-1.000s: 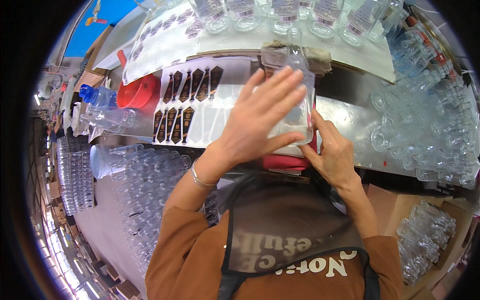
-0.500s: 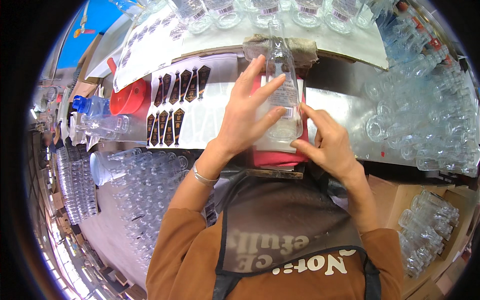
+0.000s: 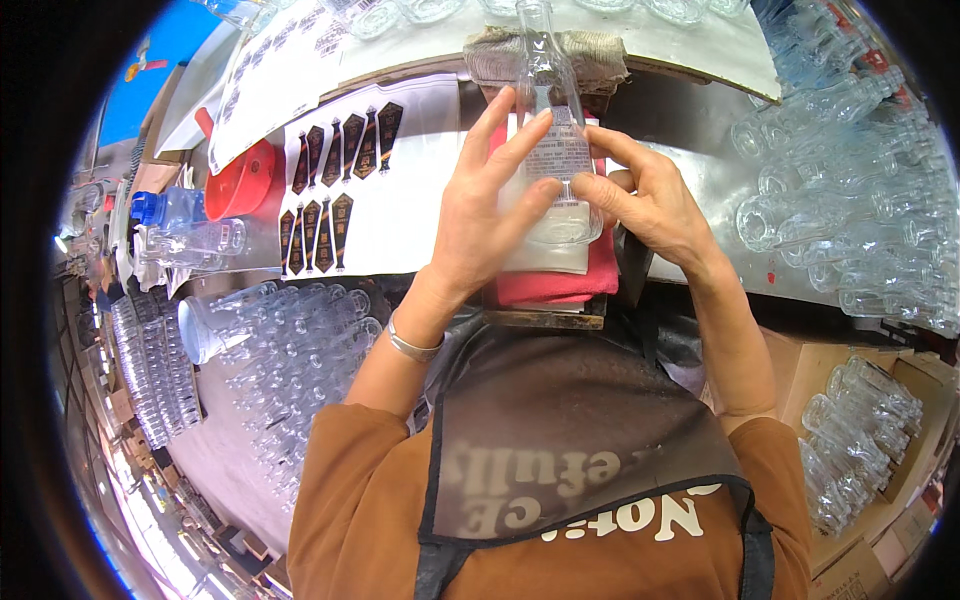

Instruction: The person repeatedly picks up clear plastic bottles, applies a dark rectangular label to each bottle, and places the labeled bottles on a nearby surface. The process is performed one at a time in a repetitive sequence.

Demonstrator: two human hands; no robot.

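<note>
A clear glass bottle (image 3: 546, 68) lies in front of me, neck pointing away, with a printed label (image 3: 562, 150) on its upper side. Beneath it are a white sheet and a red cloth (image 3: 560, 288); its neck end passes over a folded, worn cloth (image 3: 598, 58). My left hand (image 3: 480, 215) rests along the bottle's left side, fingers and thumb spread and stretched out over the glass. From the right, my right hand (image 3: 645, 200) grips the bottle, its thumb pressed on the lower label and its fingers curled at the side.
To the left lies a sheet of dark, pointed labels (image 3: 340, 145). Beyond it are a red plastic container (image 3: 240, 182) and a blue-capped bottle (image 3: 165, 210). Clear bottles crowd the right side (image 3: 850, 215), the lower left (image 3: 290, 350) and a cardboard box (image 3: 790, 375).
My right hand has moved up along the bottle, its thumb shifting from near the base onto the lower label. My left hand keeps its spread pose. The whole view has shifted slightly.
</note>
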